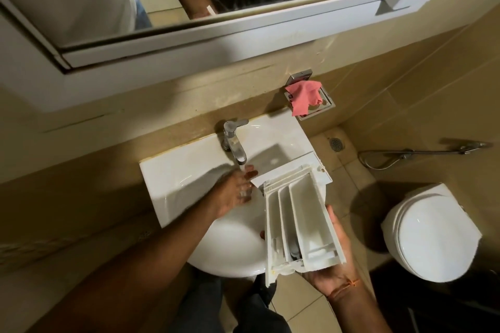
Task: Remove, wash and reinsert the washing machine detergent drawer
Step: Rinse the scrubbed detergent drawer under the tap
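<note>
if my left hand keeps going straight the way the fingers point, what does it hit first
Probably the front panel of the detergent drawer, just past the fingertips of the left hand. Depth is unclear, so it may pass below the tap first.

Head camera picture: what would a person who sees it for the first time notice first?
The white detergent drawer stands out, held from below by the right hand over the right edge of the sink. The left hand reaches under the faucet. A pink cloth lies on the wall soap dish, and a toilet sits at the right.
</note>
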